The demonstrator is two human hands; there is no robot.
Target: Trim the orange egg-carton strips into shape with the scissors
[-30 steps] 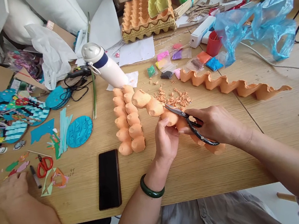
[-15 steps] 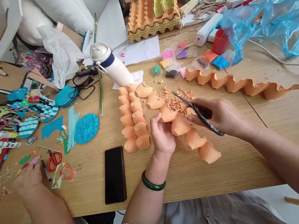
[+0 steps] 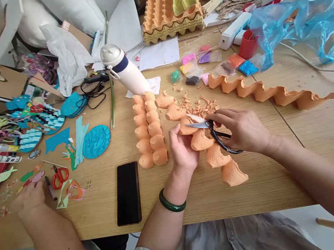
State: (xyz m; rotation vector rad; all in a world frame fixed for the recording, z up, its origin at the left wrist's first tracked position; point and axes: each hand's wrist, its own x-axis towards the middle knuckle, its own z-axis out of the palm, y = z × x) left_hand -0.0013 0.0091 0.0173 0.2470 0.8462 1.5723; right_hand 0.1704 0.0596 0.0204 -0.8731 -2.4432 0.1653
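Observation:
My left hand [image 3: 184, 149] grips an orange egg-carton strip [image 3: 201, 140] by its middle cups, holding it at a slant over the table. Black-handled scissors [image 3: 200, 125] are in my right hand [image 3: 244, 129], their blades parted against the strip's edge near my left fingers. Behind the strip lies a heap of orange carton scraps [image 3: 204, 106]. Just left of my left hand, two rows of orange cups [image 3: 149, 132] stand side by side. Another orange strip [image 3: 271, 91], with a wavy edge, lies at the right.
A phone [image 3: 127, 193] lies left of my forearm. A white bottle [image 3: 127, 73] stands behind the cup rows. Egg trays [image 3: 158, 16] are stacked at the back, a blue plastic bag [image 3: 300, 27] at right. A co-worker's arm [image 3: 53, 236] rests at left by red scissors [image 3: 59, 176].
The scissors have swung from pointing up and away, blades together, to blades parted at the strip's edge. My left hand and the strip have barely shifted.

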